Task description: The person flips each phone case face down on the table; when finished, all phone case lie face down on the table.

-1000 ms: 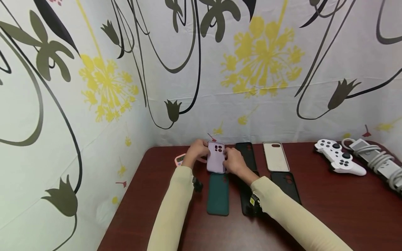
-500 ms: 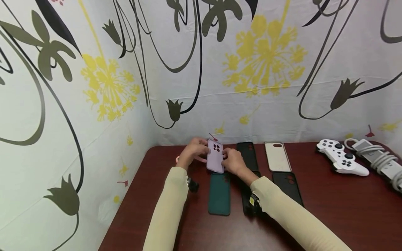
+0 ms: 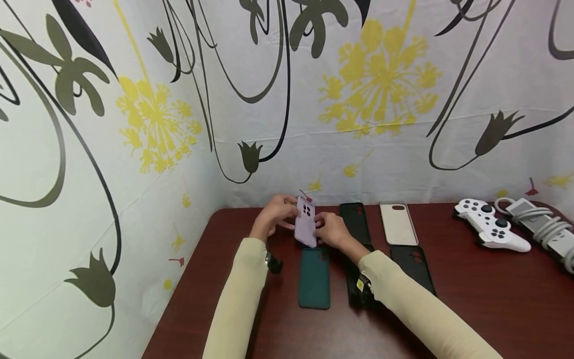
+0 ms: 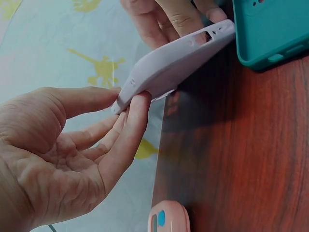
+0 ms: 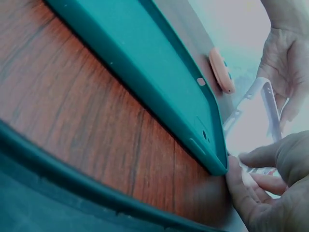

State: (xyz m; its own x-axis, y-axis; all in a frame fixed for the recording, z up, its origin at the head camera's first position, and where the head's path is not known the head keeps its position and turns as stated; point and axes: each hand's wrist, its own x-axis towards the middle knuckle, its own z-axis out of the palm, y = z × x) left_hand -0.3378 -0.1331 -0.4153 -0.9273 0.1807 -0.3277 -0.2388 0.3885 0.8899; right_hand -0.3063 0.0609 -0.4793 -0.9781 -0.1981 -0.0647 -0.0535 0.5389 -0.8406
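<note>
A lilac phone case (image 3: 306, 224) with camera cutouts is tilted up off the table at the back, between both hands. My left hand (image 3: 278, 210) pinches one end of it between thumb and fingers, as the left wrist view shows. Its other end is held by my right hand (image 3: 332, 229), thumb and fingertips at the edge beside a teal phone case (image 3: 315, 279). That teal case lies flat on the table, just in front of the lilac one. Beside my left hand lies a small peach-pink device (image 4: 170, 217) with a blue button, mostly hidden in the head view.
Right of the hands lie a black phone case (image 3: 355, 219), a cream one (image 3: 399, 224) and a dark one (image 3: 412, 264). Another dark case sits partly under my right wrist. A white game controller (image 3: 491, 224) and a corded power strip (image 3: 542, 227) are at the far right.
The lilac case has tipped further and turned more edge-on. My left hand has shifted slightly left and up, covering the pink device in the head view. My right hand stays nearly in place.
</note>
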